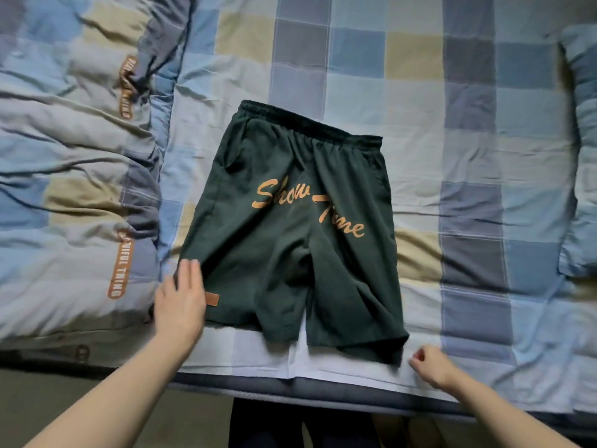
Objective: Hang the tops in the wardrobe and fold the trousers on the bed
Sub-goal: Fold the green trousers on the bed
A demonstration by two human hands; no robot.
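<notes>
Dark green shorts [290, 227] with orange "Show Time" lettering lie spread flat on the bed, waistband away from me, legs toward the near edge. My left hand [181, 299] rests flat with straight fingers on the outer hem of the left leg, beside a small orange label. My right hand [429, 367] hovers just right of the right leg's hem, its fingers loosely curled and holding nothing.
The bed sheet [468, 156] is a blue, grey and tan check. A bunched duvet [71, 189] in the same check with orange strips fills the left side. A pillow [581, 156] lies at the right edge. The bed's near edge [307, 392] runs below the shorts.
</notes>
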